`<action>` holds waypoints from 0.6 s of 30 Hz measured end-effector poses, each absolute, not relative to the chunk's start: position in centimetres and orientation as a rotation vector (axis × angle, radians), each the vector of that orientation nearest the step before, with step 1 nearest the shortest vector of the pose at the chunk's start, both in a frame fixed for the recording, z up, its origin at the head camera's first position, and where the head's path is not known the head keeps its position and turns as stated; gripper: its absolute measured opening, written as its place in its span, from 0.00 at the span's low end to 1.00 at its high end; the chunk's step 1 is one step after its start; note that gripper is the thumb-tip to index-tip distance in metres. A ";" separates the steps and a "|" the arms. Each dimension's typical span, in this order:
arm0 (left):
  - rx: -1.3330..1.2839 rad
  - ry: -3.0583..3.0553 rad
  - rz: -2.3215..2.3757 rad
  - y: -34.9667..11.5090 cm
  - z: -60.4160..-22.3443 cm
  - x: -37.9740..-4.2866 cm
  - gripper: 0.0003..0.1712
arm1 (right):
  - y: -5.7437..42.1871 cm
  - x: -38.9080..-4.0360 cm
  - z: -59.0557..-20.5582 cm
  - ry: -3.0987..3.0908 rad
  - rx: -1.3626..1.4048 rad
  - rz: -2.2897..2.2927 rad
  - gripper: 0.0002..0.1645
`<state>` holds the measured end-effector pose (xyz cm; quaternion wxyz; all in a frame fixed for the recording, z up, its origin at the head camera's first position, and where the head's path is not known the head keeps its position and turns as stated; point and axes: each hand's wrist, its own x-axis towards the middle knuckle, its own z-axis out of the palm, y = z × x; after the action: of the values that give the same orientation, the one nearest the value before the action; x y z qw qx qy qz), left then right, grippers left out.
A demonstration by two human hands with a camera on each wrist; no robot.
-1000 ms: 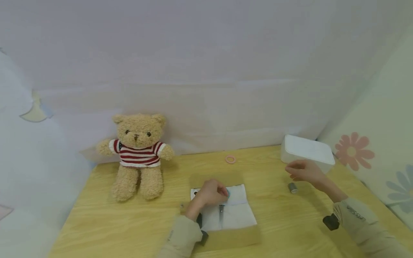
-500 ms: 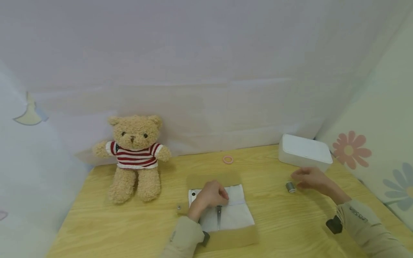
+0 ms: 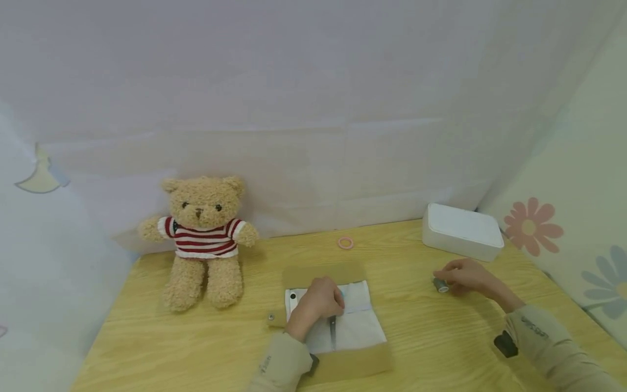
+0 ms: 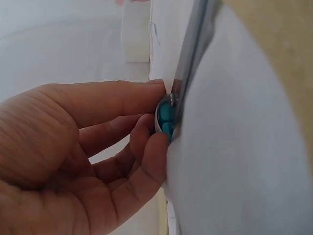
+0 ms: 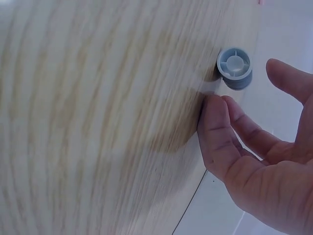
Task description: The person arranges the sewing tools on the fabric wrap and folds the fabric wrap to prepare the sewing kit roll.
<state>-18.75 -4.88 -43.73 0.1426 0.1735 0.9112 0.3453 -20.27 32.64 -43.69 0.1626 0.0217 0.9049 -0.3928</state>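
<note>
My left hand (image 3: pixel 319 299) is over a white cloth lining (image 3: pixel 360 329) on the table. Its thumb and fingers pinch the teal handles (image 4: pixel 167 117) of a small pair of scissors (image 3: pixel 333 331); the metal blades lie along the cloth. At the right, a grey thread spool (image 3: pixel 441 286) lies on its side on the wooden table. My right hand (image 3: pixel 467 276) reaches down beside it, thumb and fingers spread apart. In the right wrist view, the fingertips (image 5: pixel 215 105) are close to the spool's round end (image 5: pixel 234 63), and a gap shows between it and the thumb.
A tan fabric wrap (image 3: pixel 343 366) with a snap tab (image 3: pixel 272 318) lies beneath the white cloth. Behind it is a pink ring (image 3: pixel 345 243). A teddy bear (image 3: pixel 203 234) in a striped top sits at the back left, a white box (image 3: pixel 462 231) at the back right.
My right hand has come down from above the spool to right beside it. The left hand has stayed almost in place at the scissors. The head view has shifted slightly.
</note>
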 end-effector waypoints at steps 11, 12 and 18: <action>0.530 2.636 1.004 -5.0 -44.0 -18.7 0.08 | 32.3 -20.4 -43.9 2.690 0.024 -0.940 0.20; 0.535 2.636 1.004 -5.0 -43.9 -18.7 0.08 | 32.4 -20.4 -43.9 2.692 0.017 -0.946 0.20; 0.573 2.630 0.999 -5.1 -43.9 -18.7 0.08 | 32.9 -20.5 -43.9 2.548 -0.002 -1.180 0.19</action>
<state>-18.68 -5.13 -43.85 0.1348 0.1977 0.9077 0.3448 -20.46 32.90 -43.89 0.1664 -0.0007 0.8948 -0.4143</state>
